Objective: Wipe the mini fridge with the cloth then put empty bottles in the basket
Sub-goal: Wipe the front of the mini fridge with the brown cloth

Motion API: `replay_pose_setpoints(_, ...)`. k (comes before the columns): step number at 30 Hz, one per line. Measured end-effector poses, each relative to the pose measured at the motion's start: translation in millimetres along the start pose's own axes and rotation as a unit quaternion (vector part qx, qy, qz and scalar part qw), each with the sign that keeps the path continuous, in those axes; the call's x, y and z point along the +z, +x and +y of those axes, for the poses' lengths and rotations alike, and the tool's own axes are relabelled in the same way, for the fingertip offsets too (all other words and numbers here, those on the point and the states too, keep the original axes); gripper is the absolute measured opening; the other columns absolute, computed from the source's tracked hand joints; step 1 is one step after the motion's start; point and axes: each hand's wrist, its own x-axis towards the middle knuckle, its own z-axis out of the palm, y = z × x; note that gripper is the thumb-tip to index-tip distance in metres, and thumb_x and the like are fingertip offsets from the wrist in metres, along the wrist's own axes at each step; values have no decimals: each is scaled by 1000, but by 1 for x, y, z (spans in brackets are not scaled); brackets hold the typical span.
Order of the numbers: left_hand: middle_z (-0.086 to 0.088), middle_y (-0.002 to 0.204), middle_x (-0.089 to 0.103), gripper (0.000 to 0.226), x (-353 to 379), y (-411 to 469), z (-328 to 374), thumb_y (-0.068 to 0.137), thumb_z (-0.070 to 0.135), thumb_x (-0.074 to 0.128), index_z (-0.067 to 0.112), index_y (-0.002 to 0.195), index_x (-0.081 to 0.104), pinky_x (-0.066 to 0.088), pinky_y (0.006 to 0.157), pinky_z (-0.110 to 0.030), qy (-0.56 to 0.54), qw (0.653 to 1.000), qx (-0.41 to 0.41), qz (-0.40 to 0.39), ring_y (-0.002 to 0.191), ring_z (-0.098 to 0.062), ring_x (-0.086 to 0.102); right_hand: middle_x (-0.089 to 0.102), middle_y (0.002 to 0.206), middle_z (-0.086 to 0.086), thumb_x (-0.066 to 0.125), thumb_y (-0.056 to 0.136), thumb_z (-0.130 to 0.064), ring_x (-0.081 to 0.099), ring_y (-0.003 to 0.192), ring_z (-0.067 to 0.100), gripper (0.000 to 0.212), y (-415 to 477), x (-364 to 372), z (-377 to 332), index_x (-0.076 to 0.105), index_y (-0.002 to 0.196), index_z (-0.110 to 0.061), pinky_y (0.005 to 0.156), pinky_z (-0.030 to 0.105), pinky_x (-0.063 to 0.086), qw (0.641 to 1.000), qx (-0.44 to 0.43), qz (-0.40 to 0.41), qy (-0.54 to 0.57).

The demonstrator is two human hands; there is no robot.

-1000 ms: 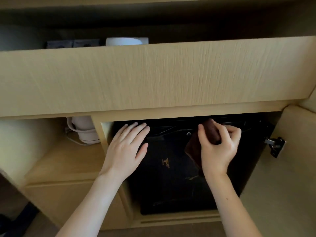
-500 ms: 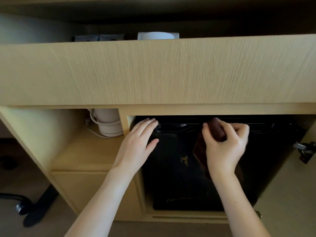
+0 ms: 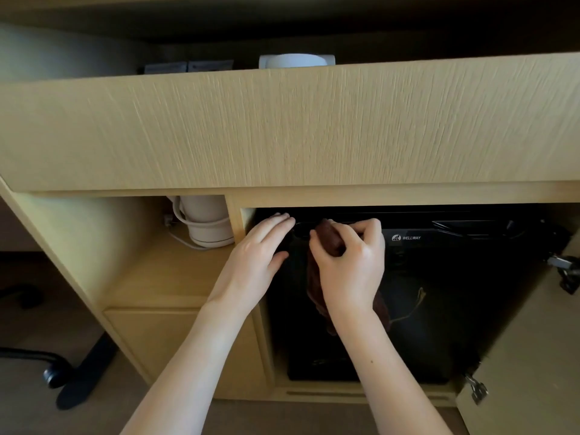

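A black mini fridge sits inside a light wooden cabinet, its door closed and a small logo near its top edge. My right hand grips a dark brown cloth and presses it against the upper left part of the fridge door; the rest of the cloth hangs below my palm. My left hand lies flat with fingers spread on the fridge's top left corner, beside the cabinet divider. No bottles or basket are in view.
A white kettle with its cord stands in the open compartment to the left. The cabinet door is swung open at the right, hinges showing. A wooden counter front overhangs above. A chair base is on the floor at left.
My right hand has slid the cloth leftward along the top of the fridge door, closer to my left hand. The view has shifted, showing more of the fridge's right side.
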Motion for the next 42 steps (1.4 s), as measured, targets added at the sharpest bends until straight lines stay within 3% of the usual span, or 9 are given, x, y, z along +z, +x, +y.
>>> replay_pose_setpoints(3,-2,150,47,67,-2,-1,-1,83,-8,69,11,144,50,19,115,-10,-18,1000,-6,-4,140,-13,39,50,90,-2,77,81,-35,50,81,15,23,-5,12,-14,75,93,-16,56,23,39,999,-24,-43,12)
replay_pose_setpoints(7,0,150,46,62,-1,-1,2,88,0,70,13,145,49,17,113,-8,-15,1000,-5,-1,140,-11,38,50,92,-4,76,82,-38,51,81,12,25,2,-1,2,75,95,-18,54,23,42,999,-30,-40,-4)
replay_pose_setpoints(12,2,149,48,59,2,-1,5,89,9,71,14,144,51,31,114,-27,8,1000,-8,20,141,-10,37,48,97,-5,77,83,-37,54,87,15,26,25,-42,33,75,100,-17,61,26,48,1000,1,10,-14)
replay_pose_setpoints(15,0,145,51,58,5,1,8,86,8,74,12,141,54,29,115,-30,20,1000,3,22,140,-12,39,45,97,-8,75,84,-39,53,85,11,26,41,-65,54,74,97,-17,74,28,51,996,81,39,16)
replay_pose_setpoints(18,-2,139,56,56,11,7,18,83,8,77,11,136,58,25,116,-35,40,998,24,32,135,-18,41,44,97,-9,75,83,-40,53,84,10,26,44,-71,61,74,95,-18,77,27,52,992,107,60,21)
replay_pose_setpoints(23,-7,129,63,52,27,20,42,80,8,80,7,128,64,36,109,-37,60,995,63,52,121,-23,52,42,96,-12,75,83,-42,51,86,6,24,46,-78,62,73,96,-22,76,15,44,998,53,-32,20)
replay_pose_setpoints(28,-5,132,62,50,41,29,62,83,6,77,8,131,62,40,107,-35,45,993,104,38,126,-25,56,48,100,-8,76,84,-38,54,84,1,16,59,-105,87,70,91,-25,73,7,44,982,168,30,81)
replay_pose_setpoints(35,-6,135,60,50,70,42,93,86,-1,72,7,133,60,36,112,-35,-7,993,113,43,130,-25,54,49,94,-7,78,82,-36,54,85,0,12,70,-118,96,66,81,-38,71,4,43,987,124,-48,91)
replay_pose_setpoints(42,-3,139,57,51,83,48,103,88,0,68,11,137,57,29,117,-40,-17,993,115,26,134,-23,49,46,97,-9,76,84,-36,55,88,6,27,63,-126,126,74,105,-18,81,11,44,991,123,52,17)
